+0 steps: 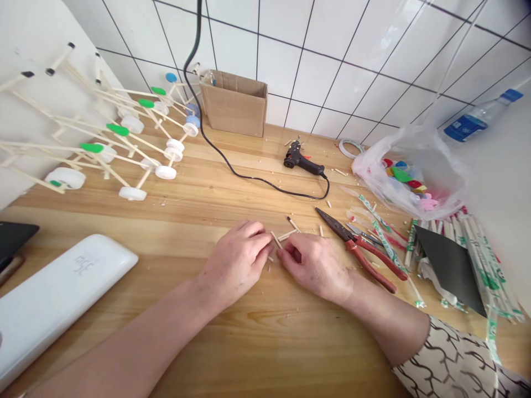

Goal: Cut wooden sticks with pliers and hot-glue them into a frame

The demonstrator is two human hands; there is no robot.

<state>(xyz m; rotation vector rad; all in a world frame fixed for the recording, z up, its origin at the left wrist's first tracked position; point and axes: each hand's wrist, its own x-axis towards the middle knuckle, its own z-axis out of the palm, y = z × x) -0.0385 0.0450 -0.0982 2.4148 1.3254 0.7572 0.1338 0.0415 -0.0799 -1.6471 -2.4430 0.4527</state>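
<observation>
At the middle of the table, a short wooden stick (pixel 276 240) sits between my two hands. My left hand (pixel 243 254) is closed, with thumb and fingertips pinching the stick at its left side. My right hand (pixel 313 262) has its fingers curled, and its thumb and forefinger meet the stick's lower end. Just behind the fingers lie another pale stick piece (pixel 287 235) and a dark-tipped stick (pixel 293 224). Red-handled long-nose pliers (pixel 352 240) rest to the right of my right hand, jaws pointing away.
A black glue gun (pixel 302 159) with its cord lies toward the back, near a cardboard box (pixel 236 105). Stick-built models with white wheels (pixel 166 172) stand at left, above a white device (pixel 74 301). At right are a plastic bag (pixel 443 177) and wrapped sticks (pixel 489 260).
</observation>
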